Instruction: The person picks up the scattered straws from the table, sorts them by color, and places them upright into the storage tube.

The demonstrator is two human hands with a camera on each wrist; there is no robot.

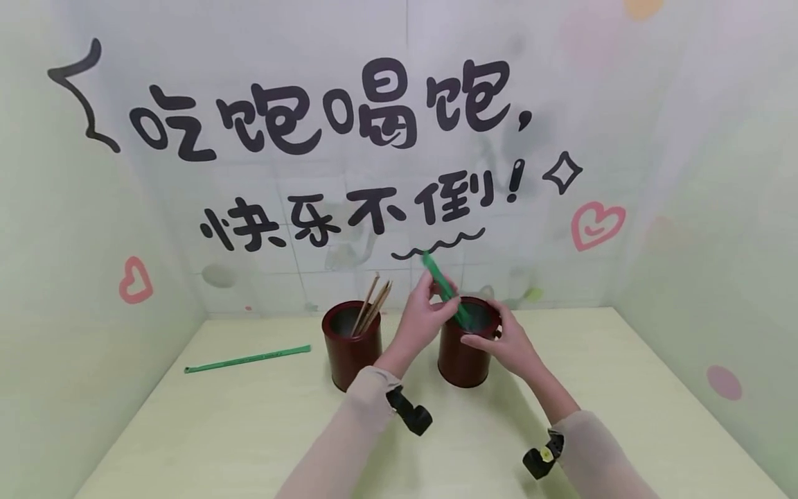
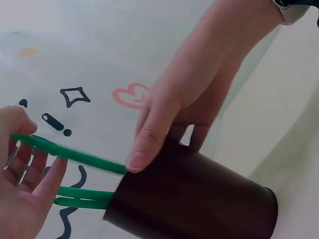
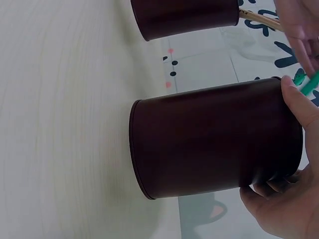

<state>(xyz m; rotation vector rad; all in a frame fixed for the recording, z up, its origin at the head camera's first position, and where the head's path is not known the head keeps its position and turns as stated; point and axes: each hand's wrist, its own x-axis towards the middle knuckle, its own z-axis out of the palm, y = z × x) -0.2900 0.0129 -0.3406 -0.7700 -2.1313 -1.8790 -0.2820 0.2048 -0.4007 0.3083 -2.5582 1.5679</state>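
Note:
My left hand pinches a slim green stick between thumb and fingers. Its lower end goes into the mouth of the right dark red cylindrical holder. Two more green sticks show at that mouth, side by side, in the left wrist view. My right hand grips this holder at its rim, thumb on the near side; the other fingers are partly hidden behind it. Left of it stands a matching dark red holder, with several light wooden sticks leaning out of its top.
Another green stick, with small print along it, lies on the pale wooden table left of the holders. A printed wall with lettering rises behind them, and side walls close in at both sides.

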